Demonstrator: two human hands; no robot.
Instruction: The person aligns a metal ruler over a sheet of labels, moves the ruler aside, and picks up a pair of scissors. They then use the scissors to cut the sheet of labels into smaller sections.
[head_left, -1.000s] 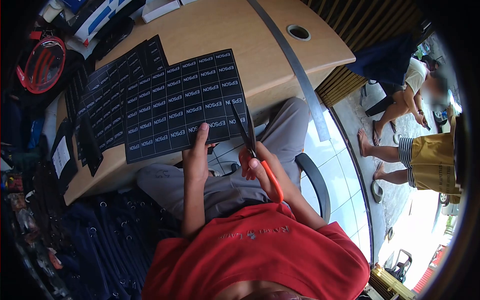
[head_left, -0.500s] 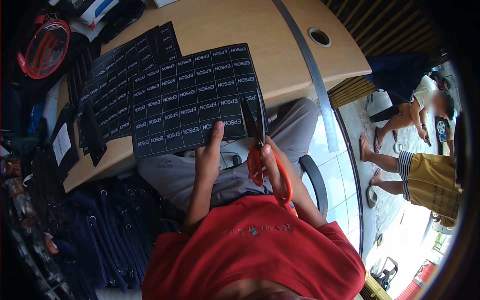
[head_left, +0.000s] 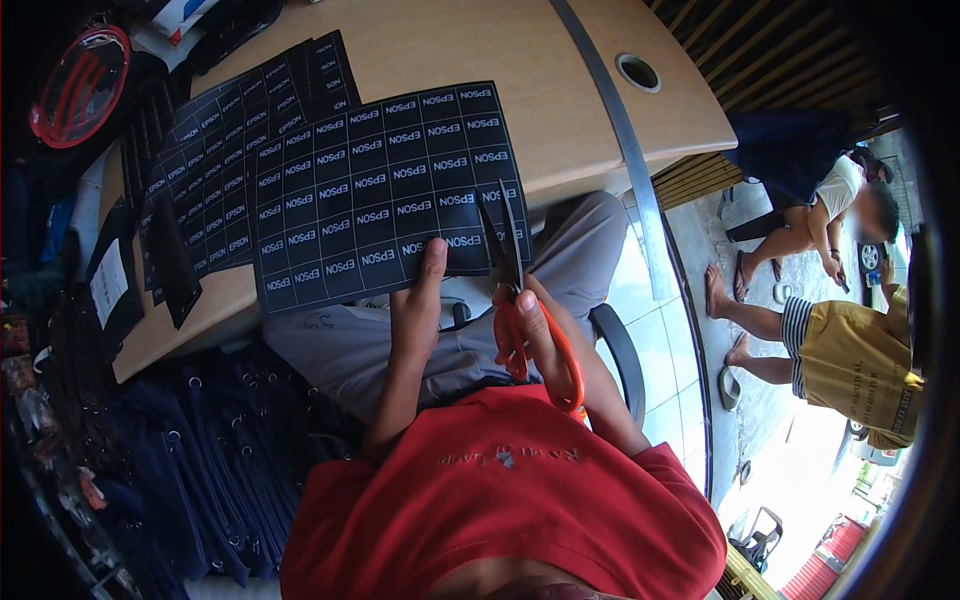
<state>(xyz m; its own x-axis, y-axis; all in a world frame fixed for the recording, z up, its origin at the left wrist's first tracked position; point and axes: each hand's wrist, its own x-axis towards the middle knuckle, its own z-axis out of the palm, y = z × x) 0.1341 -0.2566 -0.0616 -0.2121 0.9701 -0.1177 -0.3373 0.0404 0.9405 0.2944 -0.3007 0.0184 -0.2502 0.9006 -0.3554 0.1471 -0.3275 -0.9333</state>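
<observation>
A black sheet (head_left: 370,200) printed with a grid of EPSON labels is in my left hand (head_left: 422,300), its thumb on top near the lower edge and the other fingers hidden beneath. My right hand (head_left: 540,325) grips orange-handled scissors (head_left: 514,322). Their dark blades are slightly parted and lie over the sheet's right end, pointing away from me. More black EPSON sheets (head_left: 205,190) lie on the wooden table (head_left: 470,45) to the left, partly under the held one.
A long metal ruler (head_left: 610,95) crosses the table's right side near a round hole (head_left: 638,72). Dark blue straps with rings (head_left: 215,450) hang at lower left. Two people (head_left: 845,330) are at the far right. A red mesh item (head_left: 85,85) sits at upper left.
The scissor blades stand slightly wider apart over the sheet's right end. The whole view has shifted a little, with the table and sheets appearing slightly further left.
</observation>
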